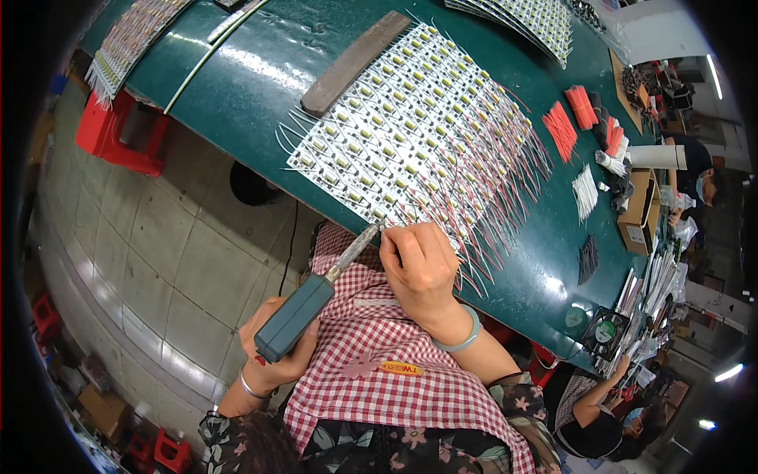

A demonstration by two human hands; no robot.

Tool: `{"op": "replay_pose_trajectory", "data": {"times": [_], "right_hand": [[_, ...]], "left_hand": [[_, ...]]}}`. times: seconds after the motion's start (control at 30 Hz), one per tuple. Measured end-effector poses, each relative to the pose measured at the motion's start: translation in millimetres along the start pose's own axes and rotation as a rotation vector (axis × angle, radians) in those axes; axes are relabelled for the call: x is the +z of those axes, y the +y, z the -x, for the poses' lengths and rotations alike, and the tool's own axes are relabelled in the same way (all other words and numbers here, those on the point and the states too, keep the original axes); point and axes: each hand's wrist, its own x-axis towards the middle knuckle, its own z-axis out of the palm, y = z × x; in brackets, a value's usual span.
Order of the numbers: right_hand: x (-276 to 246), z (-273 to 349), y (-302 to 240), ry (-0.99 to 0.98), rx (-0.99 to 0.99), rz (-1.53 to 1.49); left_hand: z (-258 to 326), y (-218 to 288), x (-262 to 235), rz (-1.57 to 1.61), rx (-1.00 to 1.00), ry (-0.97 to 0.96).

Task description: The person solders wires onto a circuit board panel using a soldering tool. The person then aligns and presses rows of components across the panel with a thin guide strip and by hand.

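My left hand (276, 344) is wrapped round the dark green handle of a soldering gun (296, 316). Its metal barrel points up and right, and the tip meets the near corner of a white circuit board panel (359, 150). Beside that tip my right hand (422, 265) is closed in a pinch at the panel's near edge; what it pinches is hidden behind the fingers. Rows of yellow-green components cover the panel. Thin red and white wires (493, 213) stick out over its right part, while white wires fringe the left edge.
A dark bar (355, 63) lies along the panel's far left edge on the green table (245, 95). To the right are red tube bundles (560, 130), white pieces (585, 193), a cardboard box (638, 213) and a small fan (606, 332). Two other people work at right.
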Motion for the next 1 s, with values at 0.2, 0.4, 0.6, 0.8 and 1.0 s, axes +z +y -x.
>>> {"op": "replay_pose_trajectory", "data": {"times": [0.2, 0.4, 0.6, 0.8, 1.0], "right_hand": [[0, -1, -1, -0.002, 0.000, -0.002], [0, -1, -1, -0.008, 0.008, 0.011], [-2, -2, -1, -0.019, 0.000, -0.010], [-18, -15, 0, -0.016, 0.063, -0.005], [-12, -17, 8, -0.073, 0.129, 0.013]], "left_hand": [[14, -5, 1, 0.045, -0.089, 0.048], [16, -11, 1, 0.042, -0.065, 0.022], [7, -5, 2, 0.026, -0.042, 0.031], [0, -3, 6, -0.011, 0.008, 0.007], [-10, 2, 12, 0.069, -0.033, 0.033]]}}
